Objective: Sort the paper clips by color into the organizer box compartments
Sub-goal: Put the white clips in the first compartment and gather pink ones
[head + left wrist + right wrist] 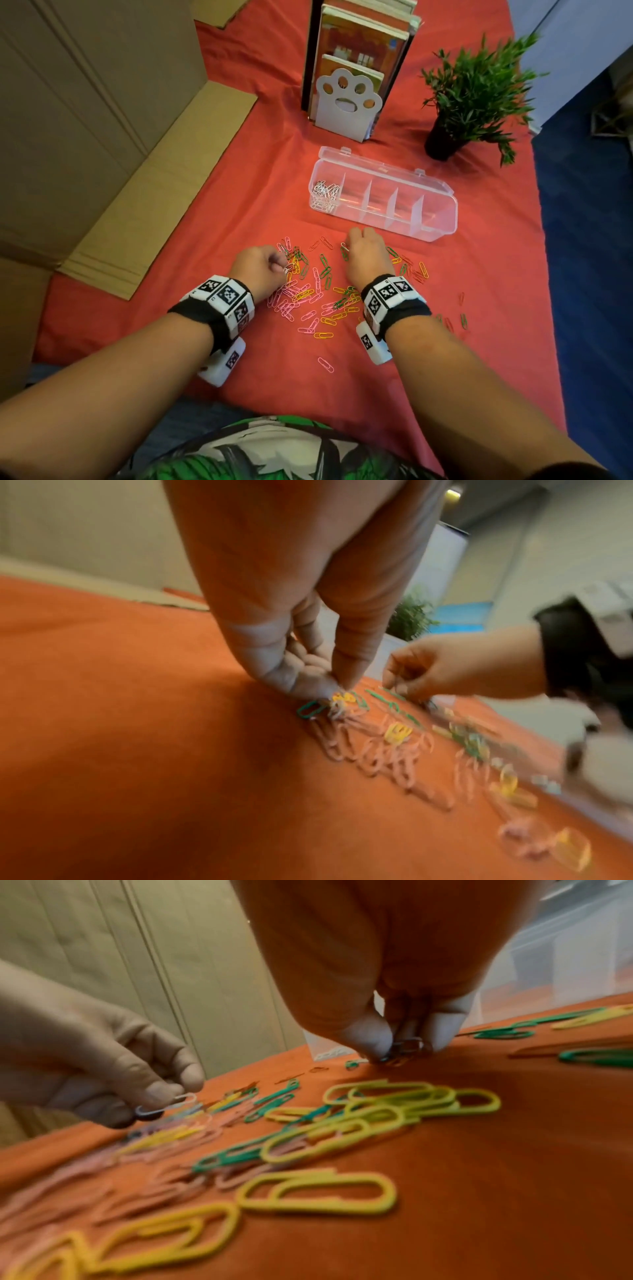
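Observation:
Pink, yellow, green and red paper clips (310, 291) lie scattered on the red cloth in front of me. The clear organizer box (383, 197) stands open behind them, with white clips (325, 192) in its leftmost compartment. My left hand (262, 270) pinches a white clip (181, 1100) at the pile's left edge; in the left wrist view its fingertips (329, 688) press down among the clips. My right hand (366, 255) pinches a small bunch of pale clips (405, 1046) just above the cloth, near the box's front wall.
A bookend with a paw cut-out (346, 102) holds books behind the box. A potted plant (472, 99) stands at the back right. Flattened cardboard (137, 192) lies on the left. The cloth's right edge (544, 274) drops to a blue floor.

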{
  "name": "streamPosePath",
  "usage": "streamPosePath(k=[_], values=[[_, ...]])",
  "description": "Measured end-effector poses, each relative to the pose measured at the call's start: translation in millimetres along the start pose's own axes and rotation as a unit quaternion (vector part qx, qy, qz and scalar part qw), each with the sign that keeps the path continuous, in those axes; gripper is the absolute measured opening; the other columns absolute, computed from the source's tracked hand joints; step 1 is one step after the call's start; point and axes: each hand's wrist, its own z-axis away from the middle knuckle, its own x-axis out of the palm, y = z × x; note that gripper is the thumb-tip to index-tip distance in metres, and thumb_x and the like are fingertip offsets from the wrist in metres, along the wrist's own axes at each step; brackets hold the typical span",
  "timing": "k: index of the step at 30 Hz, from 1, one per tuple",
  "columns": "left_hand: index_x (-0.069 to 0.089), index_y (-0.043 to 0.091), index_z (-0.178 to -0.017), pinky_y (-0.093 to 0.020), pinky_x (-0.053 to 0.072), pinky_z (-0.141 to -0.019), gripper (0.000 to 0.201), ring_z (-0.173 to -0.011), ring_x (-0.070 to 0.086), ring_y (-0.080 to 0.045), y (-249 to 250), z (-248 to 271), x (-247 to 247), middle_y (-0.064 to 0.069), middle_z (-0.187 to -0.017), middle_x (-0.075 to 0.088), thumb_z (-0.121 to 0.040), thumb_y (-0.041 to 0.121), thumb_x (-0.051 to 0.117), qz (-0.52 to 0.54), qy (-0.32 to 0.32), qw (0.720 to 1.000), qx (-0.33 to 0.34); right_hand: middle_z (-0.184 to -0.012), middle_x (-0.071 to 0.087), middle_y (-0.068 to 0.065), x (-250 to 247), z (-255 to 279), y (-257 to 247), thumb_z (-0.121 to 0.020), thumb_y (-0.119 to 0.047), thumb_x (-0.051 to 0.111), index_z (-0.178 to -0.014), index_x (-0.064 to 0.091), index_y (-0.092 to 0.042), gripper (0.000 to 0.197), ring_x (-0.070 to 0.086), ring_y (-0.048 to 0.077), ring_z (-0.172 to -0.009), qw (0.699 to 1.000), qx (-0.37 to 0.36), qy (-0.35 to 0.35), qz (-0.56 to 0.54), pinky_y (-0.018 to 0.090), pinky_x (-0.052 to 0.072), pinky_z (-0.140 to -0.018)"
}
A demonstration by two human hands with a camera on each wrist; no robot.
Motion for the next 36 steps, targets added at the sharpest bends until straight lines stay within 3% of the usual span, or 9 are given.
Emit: streamPosePath(k=[5, 9, 11, 15, 18, 20, 24, 32, 36], values=[[0.064, 0.019, -0.091, -0.023, 0.05, -0.057, 0.028, -0.059, 0.053, -0.013, 4.5, -4.7, -6.4, 0.0, -0.071, 0.061, -0.077, -0.005, 0.064, 0.246, -0.015, 0.966, -0.072, -0.093, 0.059, 0.009, -12.8, 2.1, 15.4, -0.082, 0.002, 0.046, -0.09, 0.065, -0.012, 0.025, 0.06, 0.019, -0.08, 0.962, 0.101, 0.017, -0.254, 0.025, 0.046, -0.075], [0.06, 0.017, -0.084, -0.02, 0.046, -0.051, 0.024, -0.063, 0.053, -0.012, 22.4, 0.7, -14.0, -0.003, -0.071, 0.056, -0.085, -0.003, 0.048, 0.379, -0.049, 0.911, -0.153, -0.073, 0.055, 0.007, -30.1, 6.0, 21.0, -0.084, 0.014, 0.04, -0.079, 0.058, -0.012, 0.031, 0.057, 0.007, -0.051, 0.766, 0.238, 0.004, -0.597, 0.016, 0.049, -0.047], [0.055, 0.014, -0.077, -0.028, 0.048, -0.064, 0.026, -0.067, 0.055, -0.017, 27.5, 2.5, -17.1, -0.005, -0.071, 0.05, -0.086, -0.001, 0.035, 0.435, -0.056, 0.88, -0.182, -0.072, 0.052, 0.003, -32.9, 6.2, 23.1, -0.086, 0.011, 0.041, -0.079, 0.056, -0.013, 0.029, 0.051, 0.01, -0.056, 0.746, 0.258, -0.007, -0.614, 0.016, 0.046, -0.048], [0.048, 0.012, -0.067, -0.03, 0.044, -0.06, 0.022, -0.053, 0.044, -0.015, 30.7, -0.6, -19.0, -0.002, -0.063, 0.039, -0.085, 0.008, 0.035, 0.465, -0.031, 0.86, -0.208, -0.078, 0.06, 0.001, -29.5, 1.0, 16.5, -0.083, -0.006, 0.05, -0.077, 0.06, -0.015, 0.015, 0.055, 0.014, -0.064, 0.922, 0.19, -0.023, -0.337, 0.019, 0.043, -0.056], [0.054, 0.014, -0.067, -0.022, 0.037, -0.048, 0.016, -0.037, 0.04, -0.01, 22.6, -8.1, -11.9, -0.002, -0.056, 0.042, -0.082, 0.016, 0.057, 0.272, 0.008, 0.947, -0.169, -0.106, 0.056, 0.019, -19.6, -2.8, 5.2, -0.086, -0.009, 0.049, -0.099, 0.062, -0.001, 0.02, 0.058, 0.034, -0.094, 0.991, 0.093, -0.039, -0.093, 0.031, 0.047, -0.083], [0.062, 0.014, -0.068, -0.026, 0.044, -0.055, 0.012, -0.049, 0.052, -0.016, 16.1, -8.1, -8.2, -0.002, -0.06, 0.057, -0.076, 0.023, 0.067, 0.051, 0.026, 0.994, -0.095, -0.113, 0.049, 0.021, -11.8, -1.4, -3.5, -0.084, -0.003, 0.047, -0.11, 0.055, 0.001, 0.027, 0.052, 0.038, -0.104, 0.998, 0.046, -0.035, -0.024, 0.041, 0.046, -0.091], [0.063, 0.02, -0.068, -0.023, 0.04, -0.062, 0.012, -0.067, 0.056, -0.016, 7.8, -1.6, -2.2, 0.002, -0.068, 0.061, -0.07, 0.026, 0.073, -0.17, 0.021, 0.985, -0.018, -0.113, 0.05, 0.021, -3.7, 4.4, -12.4, -0.083, 0.003, 0.043, -0.112, 0.047, 0.001, 0.029, 0.052, 0.038, -0.104, 0.999, 0.003, -0.025, 0.025, 0.045, 0.047, -0.089], [0.071, 0.005, -0.079, -0.031, 0.046, -0.067, 0.019, -0.08, 0.064, -0.032, 6.8, -6.4, -8.8, -0.017, -0.082, 0.071, -0.082, 0.019, 0.058, -0.173, 0.037, 0.984, -0.017, -0.122, 0.048, 0.021, -5.4, 12.4, 8.3, -0.085, -0.008, 0.048, -0.116, 0.047, 0.0, 0.032, 0.051, 0.036, -0.112, 0.992, 0.054, -0.115, -0.026, 0.039, 0.042, -0.095], [0.068, 0.005, -0.085, -0.035, 0.046, -0.075, 0.015, -0.09, 0.062, -0.034, 2.6, -10.1, -17.6, -0.018, -0.091, 0.069, -0.081, 0.015, 0.058, -0.167, 0.092, 0.982, -0.002, -0.106, 0.057, 0.013, -15.5, 15.1, 13.1, -0.086, -0.015, 0.055, -0.093, 0.058, -0.009, 0.01, 0.056, 0.028, -0.097, 0.985, 0.087, -0.074, -0.131, 0.03, 0.042, -0.085]])
